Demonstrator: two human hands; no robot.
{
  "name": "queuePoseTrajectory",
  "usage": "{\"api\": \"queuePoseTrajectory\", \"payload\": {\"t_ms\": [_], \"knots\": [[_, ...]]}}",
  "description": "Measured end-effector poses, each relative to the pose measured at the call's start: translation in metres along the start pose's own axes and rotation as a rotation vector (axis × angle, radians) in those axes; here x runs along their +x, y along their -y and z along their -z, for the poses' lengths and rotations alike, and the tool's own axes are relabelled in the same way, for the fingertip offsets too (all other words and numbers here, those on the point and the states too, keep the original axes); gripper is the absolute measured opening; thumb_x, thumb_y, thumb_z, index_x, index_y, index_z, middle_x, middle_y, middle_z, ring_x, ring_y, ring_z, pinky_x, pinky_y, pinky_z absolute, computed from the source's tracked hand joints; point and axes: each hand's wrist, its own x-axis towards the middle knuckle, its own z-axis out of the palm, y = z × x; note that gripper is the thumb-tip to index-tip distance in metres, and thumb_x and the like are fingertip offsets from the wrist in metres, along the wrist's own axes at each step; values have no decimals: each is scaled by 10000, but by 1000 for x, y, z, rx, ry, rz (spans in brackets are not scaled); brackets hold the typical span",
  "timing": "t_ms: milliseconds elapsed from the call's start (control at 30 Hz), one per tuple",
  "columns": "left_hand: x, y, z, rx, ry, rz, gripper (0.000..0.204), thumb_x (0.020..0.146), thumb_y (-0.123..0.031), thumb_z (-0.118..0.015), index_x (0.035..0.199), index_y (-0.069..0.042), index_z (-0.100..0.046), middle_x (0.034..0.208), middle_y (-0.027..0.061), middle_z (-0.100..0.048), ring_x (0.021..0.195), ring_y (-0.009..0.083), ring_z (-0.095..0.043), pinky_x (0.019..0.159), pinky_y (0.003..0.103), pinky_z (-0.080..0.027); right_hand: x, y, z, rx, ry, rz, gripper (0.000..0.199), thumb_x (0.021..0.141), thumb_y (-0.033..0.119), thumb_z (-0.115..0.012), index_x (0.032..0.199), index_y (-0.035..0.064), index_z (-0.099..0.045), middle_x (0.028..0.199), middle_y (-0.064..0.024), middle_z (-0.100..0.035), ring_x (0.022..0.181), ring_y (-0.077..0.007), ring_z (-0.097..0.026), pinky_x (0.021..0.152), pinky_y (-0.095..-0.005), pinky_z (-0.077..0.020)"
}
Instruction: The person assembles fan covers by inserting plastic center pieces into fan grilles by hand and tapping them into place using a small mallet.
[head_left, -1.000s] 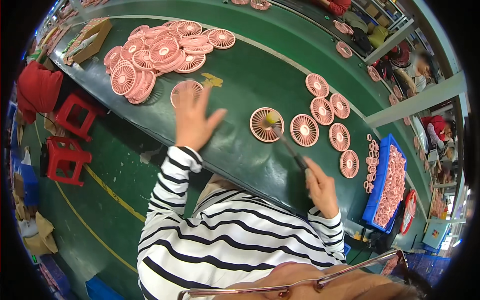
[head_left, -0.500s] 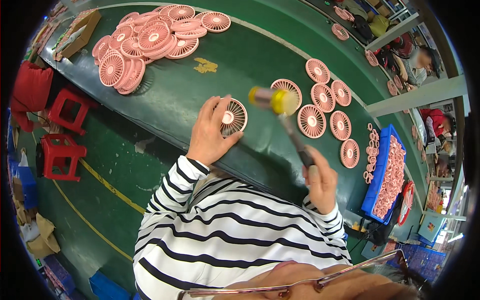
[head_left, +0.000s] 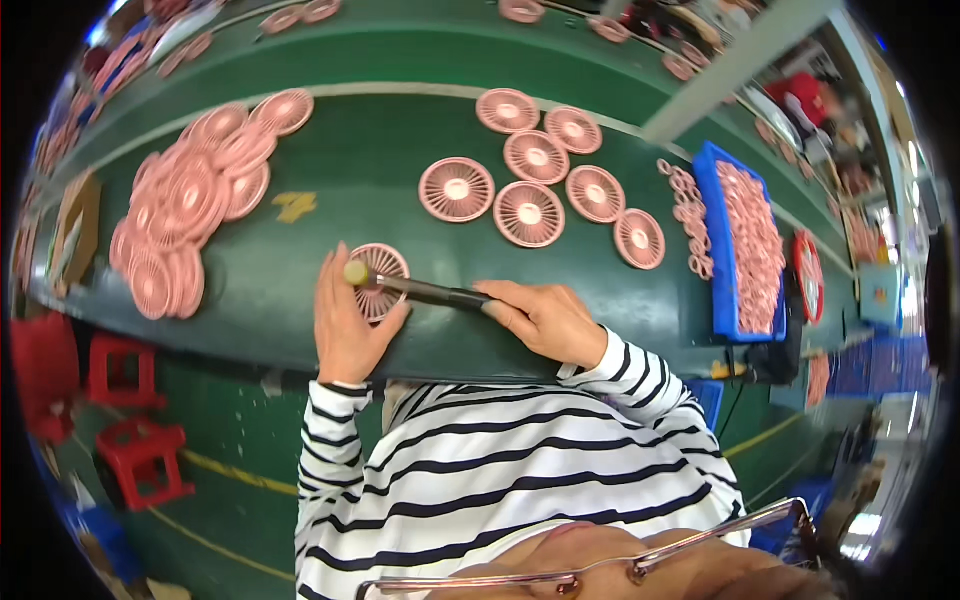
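A round pink fan grille [head_left: 378,304] with radial spokes lies flat on the green table near its front edge. My left hand [head_left: 345,330] holds it at the left rim, thumb and fingers spread around the edge. In my right hand [head_left: 545,318] is a mallet [head_left: 432,290], gripped by its dark handle. The mallet's yellow head lies over the upper left of the grille and covers its hub; whether it touches cannot be made out.
Several pink grilles [head_left: 530,213] lie at the back right, and a pile of them [head_left: 190,195] at the left. Loose pink rings [head_left: 690,215] sit beside a blue bin [head_left: 722,290] full of rings. Red stools [head_left: 145,465] stand at the lower left.
The mallet has come down and left from its raised place onto the grille. My right hand has moved with it. My left hand stays at the grille; the whole view has turned.
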Motion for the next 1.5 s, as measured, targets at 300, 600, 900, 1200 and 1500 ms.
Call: {"api": "queuePoseTrajectory", "payload": {"t_ms": [300, 600, 900, 1200, 1500], "knots": [[24, -35, 4, -57, 362, -346, 740, 618, -302, -862, 1281, -181, -556, 1289, 162, -482, 1301, 442, -365, 1045, 710, -208, -74, -74, 42, -390, -571, -311, 336, 732, 326, -807, 796, 58, -614, 1139, -140, -576, 1106, -373, -519, 848, -506, -421], [164, -52, -118, 154, 465, -432, 782, 737, -550, -717, 1418, -266, -458, 1517, 168, -260, 1424, 501, -104, 1065, 738, -150, 48, -129, 37, -501, -535, -309, 397, 820, 448, -702, 967, 88, -623, 1395, -227, -445, 1277, -482, -381, 1047, -593, -267], [278, -20, -188, 251, -20, -200, 690, 826, -490, -663, 1387, -145, -457, 1515, 191, -296, 1423, 420, -214, 1103, 671, -177, 197, -194, 85, -522, -799, -185, 333, 792, 332, -731, 786, 22, -613, 853, -178, -601, 815, -391, -588, 691, -470, -464], [323, 91, -42, 873, -36, 319, 595, 907, -619, -456, 1340, -221, -549, 1477, 162, -397, 1408, 430, -243, 1082, 709, -108, 70, -149, 64, -492, -547, -87, 293, 768, 284, -755, 839, 57, -583, 876, -106, -569, 854, -315, -544, 805, -415, -392], [290, 125, -4, 626, 307, 753, 829, 842, -783, -302, 1486, -268, -386, 1584, 205, -178, 1448, 485, -90, 1071, 724, -105, 57, -147, 64, -443, -551, -122, 293, 736, 268, -780, 833, 62, -595, 890, -99, -578, 870, -315, -546, 774, -409, -425]]}}
